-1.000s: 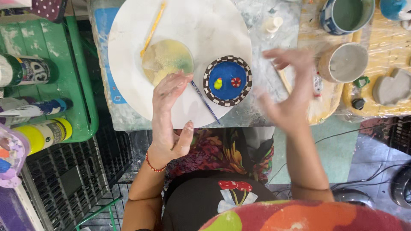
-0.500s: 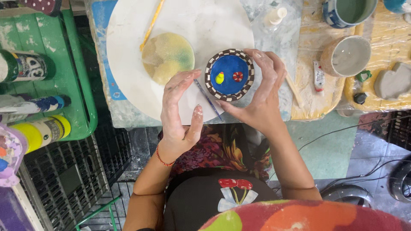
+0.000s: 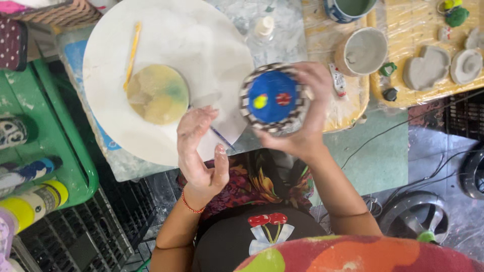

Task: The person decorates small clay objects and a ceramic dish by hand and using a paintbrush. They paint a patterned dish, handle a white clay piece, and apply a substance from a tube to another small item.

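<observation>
My right hand (image 3: 310,118) grips a small round dish (image 3: 273,97), lifted off the work surface. The dish is blue inside with a yellow spot, a red spot and a black-and-white checked rim. My left hand (image 3: 199,151) is open, palm up, fingers apart, just left of the dish and over the near edge of a large white round board (image 3: 201,45). A thin blue-tipped brush (image 3: 222,138) lies on the board under my left fingers. A yellowish-green paint patch (image 3: 157,93) and a yellow stick (image 3: 132,55) sit on the board.
A grey clay cup (image 3: 364,51) and a blue mug (image 3: 348,9) stand to the right, with grey clay shapes (image 3: 427,68) on a yellow sheet. A small white bottle (image 3: 264,26) stands behind the board. Paint bottles (image 3: 35,199) lie on a green tray (image 3: 60,146) at left.
My right hand came in, closed around the painted dish and lifted it off the board toward me. My left hand stayed open near the board's edge.
</observation>
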